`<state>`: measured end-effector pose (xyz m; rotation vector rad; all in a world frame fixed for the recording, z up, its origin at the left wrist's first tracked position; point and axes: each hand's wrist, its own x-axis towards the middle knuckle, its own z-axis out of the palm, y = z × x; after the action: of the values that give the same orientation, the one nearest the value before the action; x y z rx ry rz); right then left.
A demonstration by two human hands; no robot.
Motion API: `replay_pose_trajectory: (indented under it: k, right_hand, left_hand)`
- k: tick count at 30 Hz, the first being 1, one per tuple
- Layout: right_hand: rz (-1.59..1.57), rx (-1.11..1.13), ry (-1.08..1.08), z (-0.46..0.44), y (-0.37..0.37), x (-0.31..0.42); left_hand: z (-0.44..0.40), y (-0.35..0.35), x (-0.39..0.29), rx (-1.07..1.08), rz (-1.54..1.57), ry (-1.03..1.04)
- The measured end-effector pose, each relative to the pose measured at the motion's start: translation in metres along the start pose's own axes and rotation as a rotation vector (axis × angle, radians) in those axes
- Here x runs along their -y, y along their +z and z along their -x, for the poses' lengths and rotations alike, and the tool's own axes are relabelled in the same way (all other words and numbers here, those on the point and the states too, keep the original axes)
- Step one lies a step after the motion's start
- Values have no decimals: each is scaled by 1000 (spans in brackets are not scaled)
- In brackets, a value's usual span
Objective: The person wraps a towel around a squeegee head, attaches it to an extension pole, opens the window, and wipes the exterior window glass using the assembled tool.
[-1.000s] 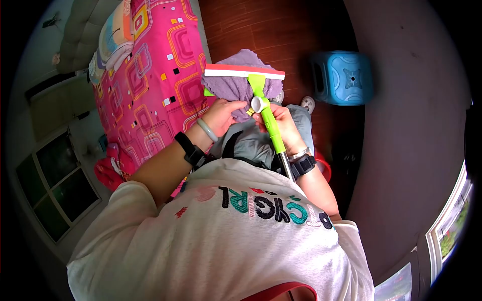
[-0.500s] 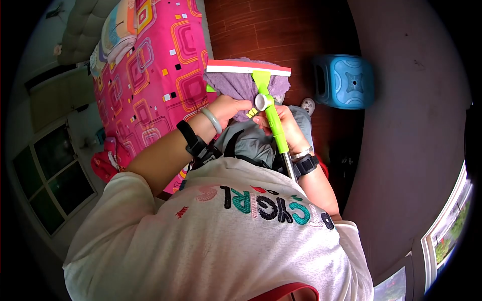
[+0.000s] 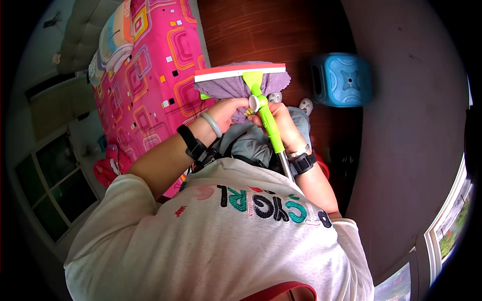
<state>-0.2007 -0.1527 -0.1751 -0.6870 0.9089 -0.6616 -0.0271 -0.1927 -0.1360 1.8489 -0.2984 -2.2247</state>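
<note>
A squeegee (image 3: 252, 80) with a red and white blade and a green neck lies in front of my body, its metal pole (image 3: 285, 165) running back toward my shirt. Behind the blade is a purple cloth (image 3: 226, 89). My left hand (image 3: 232, 111) is closed on the cloth, just left of the white round joint. On the other side, my right hand (image 3: 279, 120) is closed near the green handle (image 3: 269, 123), partly behind it. Between the hands shows a small yellow piece (image 3: 249, 112); which fingers grip it is unclear.
A bed with a pink patterned sheet (image 3: 150, 75) stands at the left, with folded bedding (image 3: 118, 37) on it. On the brown floor (image 3: 241, 30) a blue stool (image 3: 350, 80) stands at the right, beside the grey wall (image 3: 411, 125). A red object (image 3: 322, 168) is partly hidden by my right arm.
The squeegee head and cloth shifted right, then back left and tilted slightly. Both hands moved a little with them and stay closed.
</note>
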Motion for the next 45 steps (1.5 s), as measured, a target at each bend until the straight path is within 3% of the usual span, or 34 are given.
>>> replay_pose_trajectory:
  k: [4, 6, 10, 13, 15, 17, 19, 20, 21, 23, 25, 26, 27, 28, 29, 31, 33, 34, 37, 41, 45]
  right_hand:
    - [-252, -82, 183, 3, -11, 8]
    - [-439, -95, 257, 14, -25, 21]
    - [-614, -58, 154, 49, -41, 70]
    - [-210, -63, 50, 73, -43, 98]
    - [-119, -124, -17, 87, -45, 111]
    - [53, -233, -134, 100, -52, 115]
    - [246, -262, -333, 112, -63, 114]
    - [397, -348, -418, 117, -69, 115]
    - [541, -434, -496, 124, -72, 116]
    - [512, -525, -726, 129, -67, 116]
    - [815, -539, -882, 131, -64, 129]
    - [806, -617, -946, 130, -52, 141]
    - [646, -654, -896, 126, -49, 142]
    - [487, -686, -849, 122, -50, 142]
    - [404, -699, -851, 120, -51, 142]
    - [407, -718, -931, 120, -53, 143]
    - [525, -794, -967, 124, -49, 146]
    - [616, -864, -1102, 123, -33, 160]
    - [761, -861, -1050, 130, -25, 168]
    - [117, -704, -990, 148, 26, 196]
    - [79, -705, -1023, 146, 22, 201]
  left_hand:
    - [-5, 0, 5, 56, 6, 287]
    - [-2, 10, -3, 153, 36, 332]
    - [-13, 39, -15, 219, -32, 533]
    - [-9, 65, -30, 216, -253, 669]
    - [7, 82, -41, 337, -345, 775]
    - [11, 86, -57, 368, -661, 1186]
    - [5, 85, -68, 452, -493, 1192]
    - [2, 70, -84, 358, -601, 1012]
    - [13, 67, -100, 416, -383, 964]
    - [75, 76, -133, 348, -335, 1270]
    - [128, 84, -150, 565, -534, 1424]
    - [150, 93, -150, 702, -753, 1426]
    - [165, 105, -150, 883, -1035, 1629]
    - [183, 115, -133, 877, -1141, 1677]
    - [198, 122, -118, 692, -1201, 1769]
    - [194, 130, -97, 708, -858, 1793]
    - [193, 131, -94, 711, -860, 1807]
    - [194, 131, -93, 714, -862, 1809]
    - [206, 133, -92, 706, -804, 1887]
    - [230, 142, -80, 844, -807, 1841]
    - [235, 158, -72, 594, -888, 2295]
